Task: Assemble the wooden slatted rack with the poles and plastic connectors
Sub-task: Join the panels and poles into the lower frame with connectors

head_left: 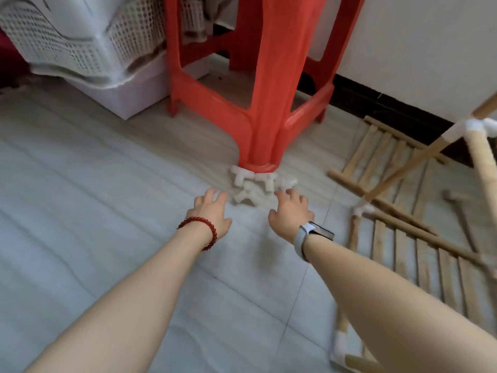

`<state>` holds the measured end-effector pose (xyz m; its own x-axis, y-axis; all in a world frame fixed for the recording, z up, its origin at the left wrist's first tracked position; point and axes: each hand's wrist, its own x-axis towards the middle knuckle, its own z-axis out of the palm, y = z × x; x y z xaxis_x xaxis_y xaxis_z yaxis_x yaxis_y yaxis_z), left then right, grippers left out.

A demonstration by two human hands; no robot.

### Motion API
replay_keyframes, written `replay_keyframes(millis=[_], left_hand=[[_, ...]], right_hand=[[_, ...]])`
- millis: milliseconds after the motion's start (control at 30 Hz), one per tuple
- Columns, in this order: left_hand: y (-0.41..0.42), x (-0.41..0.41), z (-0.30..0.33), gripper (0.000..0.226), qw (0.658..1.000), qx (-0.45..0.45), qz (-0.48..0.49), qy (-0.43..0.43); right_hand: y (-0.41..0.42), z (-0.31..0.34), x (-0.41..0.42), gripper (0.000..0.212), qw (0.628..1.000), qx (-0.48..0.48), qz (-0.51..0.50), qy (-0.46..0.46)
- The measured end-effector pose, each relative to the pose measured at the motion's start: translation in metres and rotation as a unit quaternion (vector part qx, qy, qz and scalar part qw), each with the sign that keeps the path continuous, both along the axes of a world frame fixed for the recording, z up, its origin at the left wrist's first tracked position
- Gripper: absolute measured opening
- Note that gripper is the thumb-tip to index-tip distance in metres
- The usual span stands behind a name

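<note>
1. Left hand (208, 211): stretched forward over the floor (107, 184), fingers loosely spread and holding nothing; fingertips just beside the left edge of the connectors (255, 188); a red bead bracelet (200, 228) sits on the wrist.
2. Right hand (291, 211): stretched forward likewise, fingers relaxed and slightly bent, grasping nothing; fingertips at the right edge of the connectors, contact not certain; a pale-strapped watch (312, 234) sits on the wrist.
3. Connectors: a small heap of white plastic pieces on the floor, between the two hands, lying against the foot of the nearest leg of the stool (265, 103).
4. Stool: red plastic, standing on the floor beyond the hands.
5. Rack (419, 238): partly built, at the right; wooden slat panels lie flat on the floor; poles (403, 168) rise at a tilt from it, joined by white connectors at the corners; one joint shows at the upper right, another near the right forearm.
6. Basket (67, 44): white, perforated, at the upper left, resting on a white box (129, 100).
7. Wall (416, 49): white, with a dark skirting, behind the stool and rack.
</note>
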<state>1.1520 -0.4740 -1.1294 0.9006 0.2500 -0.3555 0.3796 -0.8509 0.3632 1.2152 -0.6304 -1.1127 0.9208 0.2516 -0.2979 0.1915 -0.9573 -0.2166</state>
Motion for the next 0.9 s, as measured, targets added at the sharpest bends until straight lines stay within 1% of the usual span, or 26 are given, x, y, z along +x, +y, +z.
replay_keyframes(millis=[100, 167, 267, 333, 400, 433, 500, 533, 600, 667, 700, 900], left_hand=[[0.003, 0.035, -0.018, 0.070, 0.999, 0.003, -0.025, -0.023], [0.003, 0.055, -0.029, 0.079, 0.998, 0.020, -0.056, -0.032], [0.001, 0.083, -0.039, 0.087, 0.995, 0.026, -0.090, -0.023], [0.000, 0.095, -0.044, 0.089, 0.995, 0.014, -0.102, -0.004], [0.002, 0.103, -0.049, 0.086, 0.993, 0.013, -0.116, 0.017], [0.002, 0.105, -0.053, 0.080, 0.993, 0.014, -0.112, 0.016], [0.001, 0.107, -0.060, 0.061, 0.995, 0.017, -0.099, -0.014], [-0.001, 0.106, -0.061, 0.056, 0.995, 0.020, -0.091, -0.026], [-0.006, 0.101, -0.063, 0.053, 0.994, 0.045, -0.087, -0.043], [-0.009, 0.092, -0.063, 0.056, 0.991, 0.075, -0.089, -0.063], [-0.011, 0.086, -0.063, 0.057, 0.991, 0.076, -0.087, -0.069], [-0.018, 0.030, -0.054, 0.054, 0.998, 0.018, -0.058, -0.033]], right_hand=[[0.004, -0.018, 0.034, 0.053, 0.999, -0.020, 0.025, -0.007], [0.010, -0.025, 0.056, 0.059, 0.999, -0.032, 0.040, -0.010], [0.018, -0.036, 0.079, 0.070, 0.998, -0.027, 0.051, 0.006], [0.020, -0.048, 0.085, 0.075, 0.995, -0.053, 0.082, 0.032], [0.019, -0.057, 0.090, 0.071, 0.991, -0.060, 0.116, 0.037], [0.019, -0.060, 0.092, 0.065, 0.991, -0.044, 0.119, 0.030], [0.016, -0.064, 0.095, 0.047, 0.994, -0.024, 0.104, 0.015], [0.014, -0.065, 0.094, 0.039, 0.994, -0.034, 0.106, 0.010], [0.008, -0.070, 0.088, 0.032, 0.991, -0.052, 0.124, -0.006], [0.003, -0.075, 0.079, 0.032, 0.988, -0.053, 0.140, -0.026], [0.002, -0.076, 0.074, 0.033, 0.988, -0.053, 0.140, -0.031], [-0.006, -0.075, 0.029, 0.039, 0.987, -0.080, 0.135, -0.017]])
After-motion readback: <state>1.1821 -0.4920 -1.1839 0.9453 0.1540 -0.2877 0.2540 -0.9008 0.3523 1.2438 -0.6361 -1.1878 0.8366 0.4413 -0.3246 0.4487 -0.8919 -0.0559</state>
